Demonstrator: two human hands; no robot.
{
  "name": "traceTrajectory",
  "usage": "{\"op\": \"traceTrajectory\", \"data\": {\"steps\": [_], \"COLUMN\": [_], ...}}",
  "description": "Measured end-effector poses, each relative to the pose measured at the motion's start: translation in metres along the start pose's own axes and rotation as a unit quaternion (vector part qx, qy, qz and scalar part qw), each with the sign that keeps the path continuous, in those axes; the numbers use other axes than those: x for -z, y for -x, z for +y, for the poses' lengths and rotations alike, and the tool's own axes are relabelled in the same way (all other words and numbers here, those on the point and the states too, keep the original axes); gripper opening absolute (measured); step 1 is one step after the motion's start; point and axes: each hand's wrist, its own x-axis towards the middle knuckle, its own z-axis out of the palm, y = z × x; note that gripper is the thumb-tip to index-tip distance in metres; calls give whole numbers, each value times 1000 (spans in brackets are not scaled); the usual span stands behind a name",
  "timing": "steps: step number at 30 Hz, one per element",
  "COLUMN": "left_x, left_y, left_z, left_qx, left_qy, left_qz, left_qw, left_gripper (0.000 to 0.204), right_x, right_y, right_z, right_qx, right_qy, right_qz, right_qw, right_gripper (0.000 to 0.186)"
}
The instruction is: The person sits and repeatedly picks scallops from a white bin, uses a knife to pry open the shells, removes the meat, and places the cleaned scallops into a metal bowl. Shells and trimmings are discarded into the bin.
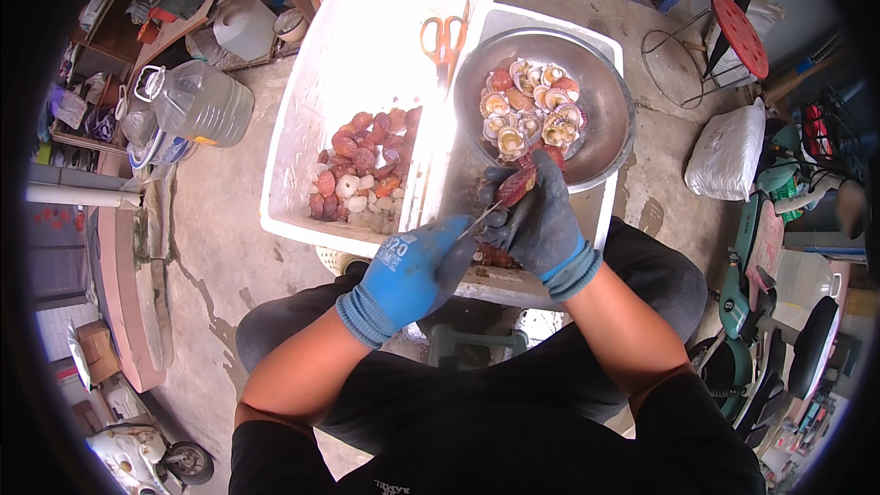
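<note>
My left hand [408, 270], in a blue and grey glove, is closed around a thin metal tool [480, 220] pointed up toward a reddish scallop [516, 185]. My right hand [541, 225], gloved alike, grips that scallop just below the near rim of a steel bowl [616, 133]. The bowl holds many opened scallops [532, 101] with pale insides and red shells. A white foam box [289, 174] on the left contains red scallops [367, 147] and pale lumps, perhaps ice. Orange-handled scissors [444, 41] rest at that box's right side. More dark red shells [490, 257] show below my hands.
The bowl rests on a second white container [605, 50]. Water jugs [202, 101] and shelves stand at the left, a white scooter [133, 454] at lower left. At right are a red round stool [738, 23], a white sack [724, 151] and a green scooter [752, 266].
</note>
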Motion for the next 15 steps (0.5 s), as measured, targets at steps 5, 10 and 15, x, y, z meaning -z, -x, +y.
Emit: {"op": "traceTrajectory", "data": {"steps": [5,10,15], "left_x": [-2,-1,0], "left_y": [-1,-2,-2], "left_z": [-1,0,-1], "left_qx": [-10,-11,-18], "left_qy": [0,-8,-11], "left_qz": [1,5,3], "left_qw": [1000,1000,1000], "left_gripper": [31,33,34], "right_x": [0,7,7], "right_y": [1,-1,-2], "right_z": [5,3,5], "right_qx": [2,-13,-6], "right_qy": [8,-19,-11], "right_qz": [8,-17,-5], "right_qw": [1000,1000,1000], "right_gripper": [62,61,61]}}
